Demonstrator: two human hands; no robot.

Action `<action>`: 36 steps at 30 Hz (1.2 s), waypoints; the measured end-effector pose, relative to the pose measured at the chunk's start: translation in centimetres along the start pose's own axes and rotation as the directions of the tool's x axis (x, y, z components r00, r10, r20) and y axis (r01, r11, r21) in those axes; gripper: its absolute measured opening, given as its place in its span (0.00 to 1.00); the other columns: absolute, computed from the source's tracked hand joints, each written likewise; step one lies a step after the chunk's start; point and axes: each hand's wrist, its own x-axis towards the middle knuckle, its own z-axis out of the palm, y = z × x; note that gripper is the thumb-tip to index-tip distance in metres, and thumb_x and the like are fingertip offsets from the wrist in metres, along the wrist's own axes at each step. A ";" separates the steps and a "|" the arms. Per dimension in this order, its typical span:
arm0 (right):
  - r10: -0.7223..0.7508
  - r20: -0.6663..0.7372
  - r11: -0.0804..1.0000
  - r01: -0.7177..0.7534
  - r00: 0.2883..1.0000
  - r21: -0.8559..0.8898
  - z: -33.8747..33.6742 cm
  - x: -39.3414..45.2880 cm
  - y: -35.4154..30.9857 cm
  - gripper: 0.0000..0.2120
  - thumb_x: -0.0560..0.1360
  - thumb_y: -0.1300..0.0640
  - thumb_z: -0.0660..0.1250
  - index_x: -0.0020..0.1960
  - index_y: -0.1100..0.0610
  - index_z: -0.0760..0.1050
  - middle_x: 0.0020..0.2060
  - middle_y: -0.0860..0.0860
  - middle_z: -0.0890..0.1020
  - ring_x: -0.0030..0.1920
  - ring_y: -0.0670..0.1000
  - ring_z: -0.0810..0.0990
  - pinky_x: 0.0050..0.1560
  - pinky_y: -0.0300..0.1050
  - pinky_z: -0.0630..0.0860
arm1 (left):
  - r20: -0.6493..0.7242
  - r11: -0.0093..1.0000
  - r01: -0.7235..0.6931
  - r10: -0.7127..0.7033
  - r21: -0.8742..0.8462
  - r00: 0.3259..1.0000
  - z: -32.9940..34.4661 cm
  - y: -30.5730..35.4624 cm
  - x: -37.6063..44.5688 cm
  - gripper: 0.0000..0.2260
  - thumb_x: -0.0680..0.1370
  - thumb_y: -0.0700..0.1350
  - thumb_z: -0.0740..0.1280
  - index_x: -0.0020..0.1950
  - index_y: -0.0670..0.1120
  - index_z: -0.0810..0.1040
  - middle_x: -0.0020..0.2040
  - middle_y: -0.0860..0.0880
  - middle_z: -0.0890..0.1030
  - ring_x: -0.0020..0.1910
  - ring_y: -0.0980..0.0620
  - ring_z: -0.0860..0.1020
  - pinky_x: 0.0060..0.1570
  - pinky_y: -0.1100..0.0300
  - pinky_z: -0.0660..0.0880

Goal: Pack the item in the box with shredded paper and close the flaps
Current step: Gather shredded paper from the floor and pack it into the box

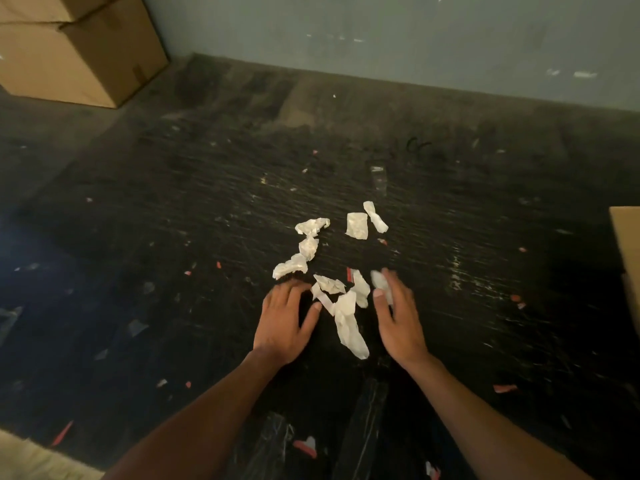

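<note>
I see left hand (282,322) palm down, fingers spread on bench (173,237). Right hand (396,318) blurred, white scrap at its fingers; cannot tell if pinched. Hands apart. Shredded paper (313,226) scattered mid-bench, between and beyond hands. Longest strip (349,329) lies between hands, long axis near-to-far, far end leaning slightly left. Box (628,251) only partly visible at right edge. Black top scratched, red flecks (504,388) scattered. Stacked cartons (79,53) at far-left corner, grey wall (381,36) behind.

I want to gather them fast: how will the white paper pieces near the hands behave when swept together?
The paper pieces look thin and crumpled, so probably very light and floppy. Being loose, separate scraps, some may slip away when swept. They lie flat on the dark surface, so rolling seems unlikely.
</note>
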 end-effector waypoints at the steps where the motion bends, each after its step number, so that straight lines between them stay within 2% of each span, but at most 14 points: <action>1: -0.036 0.007 0.995 0.036 0.999 0.095 0.3 0.2 -0.8 0.22 0.81 0.44 0.54 0.75 0.44 0.61 0.74 0.46 0.65 0.75 0.45 0.60 0.74 0.56 0.61 | -0.088 0.997 0.020 -0.027 -0.078 0.996 -0.4 -0.4 0.2 0.24 0.78 0.63 0.54 0.66 0.50 0.71 0.65 0.50 0.71 0.64 0.53 0.67 0.65 0.46 0.69; 3: -0.090 -0.092 0.983 0.103 0.992 0.149 -0.1 1.9 -2.1 0.19 0.82 0.48 0.55 0.72 0.48 0.67 0.70 0.46 0.71 0.70 0.44 0.68 0.70 0.54 0.68 | -0.215 0.990 0.076 -0.101 -0.123 0.971 -1.3 -1.5 1.4 0.24 0.76 0.64 0.56 0.63 0.49 0.72 0.62 0.49 0.70 0.60 0.52 0.67 0.60 0.48 0.70; 6: -0.017 -0.168 0.996 0.031 0.986 0.083 -2.0 7.5 -2.8 0.21 0.81 0.45 0.53 0.73 0.47 0.65 0.72 0.50 0.68 0.73 0.49 0.64 0.72 0.57 0.64 | -0.143 0.981 0.144 -0.163 -0.129 0.976 -2.6 -3.2 5.1 0.32 0.76 0.68 0.55 0.74 0.51 0.62 0.74 0.46 0.60 0.73 0.46 0.59 0.71 0.45 0.61; 10: 0.053 0.018 0.984 -0.049 0.998 -0.171 -3.9 16.2 -2.9 0.25 0.81 0.38 0.48 0.77 0.42 0.56 0.79 0.54 0.53 0.78 0.57 0.49 0.75 0.60 0.48 | 0.123 0.974 0.117 -0.094 -0.193 0.988 -4.0 -3.7 12.0 0.36 0.76 0.67 0.58 0.79 0.56 0.48 0.80 0.47 0.51 0.79 0.46 0.50 0.75 0.39 0.54; 13: 0.055 0.177 0.952 0.002 0.983 -0.306 -3.5 20.5 -3.4 0.29 0.77 0.31 0.44 0.77 0.37 0.50 0.80 0.51 0.46 0.78 0.57 0.44 0.74 0.67 0.45 | 0.279 0.978 0.040 0.019 -0.203 0.960 -3.8 -2.9 16.3 0.36 0.78 0.66 0.58 0.79 0.57 0.46 0.81 0.48 0.52 0.79 0.46 0.51 0.74 0.37 0.54; 15: 0.045 0.325 0.912 0.094 0.945 -0.400 -2.4 21.5 -4.3 0.28 0.78 0.32 0.43 0.77 0.35 0.47 0.79 0.48 0.43 0.78 0.56 0.42 0.74 0.68 0.42 | 0.361 0.984 0.000 0.067 -0.180 0.930 -3.7 -2.0 17.9 0.33 0.80 0.63 0.57 0.80 0.56 0.47 0.80 0.48 0.54 0.79 0.46 0.53 0.74 0.37 0.53; 17: 0.029 0.454 0.869 0.201 0.891 -0.451 -1.2 21.1 -5.0 0.27 0.79 0.34 0.43 0.77 0.36 0.48 0.79 0.47 0.43 0.78 0.53 0.41 0.74 0.66 0.39 | 0.425 0.993 -0.065 0.103 -0.101 0.899 -3.7 -1.3 18.5 0.29 0.82 0.60 0.54 0.80 0.54 0.50 0.80 0.46 0.57 0.79 0.46 0.53 0.76 0.41 0.50; 20: -0.016 0.537 0.841 0.302 0.844 -0.450 -0.6 18.6 -5.1 0.26 0.80 0.36 0.43 0.76 0.40 0.56 0.79 0.46 0.49 0.78 0.49 0.41 0.75 0.60 0.37 | 0.490 0.989 -0.125 0.148 -0.079 0.859 -4.4 -1.1 17.2 0.26 0.83 0.59 0.52 0.80 0.54 0.54 0.80 0.46 0.57 0.79 0.49 0.49 0.75 0.48 0.45; 23: -0.080 0.564 0.850 0.352 0.822 -0.391 -1.4 14.6 -4.3 0.29 0.77 0.33 0.45 0.76 0.40 0.56 0.79 0.45 0.52 0.78 0.45 0.44 0.76 0.57 0.41 | 0.532 0.981 -0.141 0.192 -0.135 0.825 -5.4 -1.5 14.2 0.31 0.80 0.63 0.54 0.80 0.56 0.50 0.80 0.48 0.53 0.78 0.53 0.46 0.73 0.54 0.42; 25: -0.105 0.585 0.846 0.381 0.804 -0.372 -2.2 11.4 -3.6 0.32 0.75 0.29 0.47 0.76 0.39 0.54 0.79 0.44 0.52 0.77 0.44 0.43 0.77 0.58 0.43 | 0.543 0.969 -0.219 0.247 -0.117 0.802 -5.5 -1.8 12.0 0.37 0.76 0.68 0.56 0.80 0.58 0.45 0.81 0.50 0.50 0.77 0.56 0.44 0.72 0.54 0.39; 28: -0.077 0.587 0.815 0.391 0.806 -0.429 -3.0 6.7 -2.5 0.43 0.68 0.22 0.52 0.77 0.38 0.46 0.79 0.43 0.44 0.77 0.44 0.35 0.76 0.62 0.41 | 0.542 0.929 -0.360 0.346 -0.084 0.766 -4.3 -2.2 9.4 0.48 0.69 0.76 0.59 0.79 0.58 0.38 0.81 0.54 0.46 0.78 0.54 0.41 0.77 0.48 0.40; 31: -0.043 0.561 0.778 0.380 0.827 -0.501 -2.6 2.8 -2.6 0.59 0.59 0.19 0.59 0.76 0.39 0.31 0.75 0.43 0.28 0.73 0.46 0.23 0.73 0.63 0.31 | 0.534 0.884 -0.467 0.405 -0.022 0.742 -2.6 -2.3 7.8 0.55 0.64 0.79 0.59 0.78 0.57 0.33 0.80 0.55 0.42 0.78 0.53 0.39 0.76 0.48 0.38; 34: -0.066 0.518 0.710 0.405 0.853 -0.575 -0.8 0.7 -2.4 0.64 0.57 0.17 0.60 0.74 0.43 0.24 0.72 0.48 0.22 0.71 0.52 0.20 0.70 0.65 0.29 | 0.466 0.853 -0.518 0.436 0.058 0.770 -0.8 -2.7 7.5 0.52 0.67 0.79 0.56 0.78 0.56 0.35 0.81 0.53 0.47 0.79 0.51 0.41 0.76 0.47 0.38; 36: -0.068 0.462 0.693 0.375 0.884 -0.615 0.2 0.8 -1.9 0.63 0.58 0.17 0.58 0.74 0.44 0.24 0.72 0.50 0.23 0.72 0.54 0.21 0.72 0.68 0.32 | 0.408 0.838 -0.539 0.464 0.087 0.787 -0.1 -2.9 7.6 0.44 0.71 0.77 0.54 0.80 0.57 0.44 0.79 0.53 0.54 0.79 0.50 0.46 0.76 0.48 0.39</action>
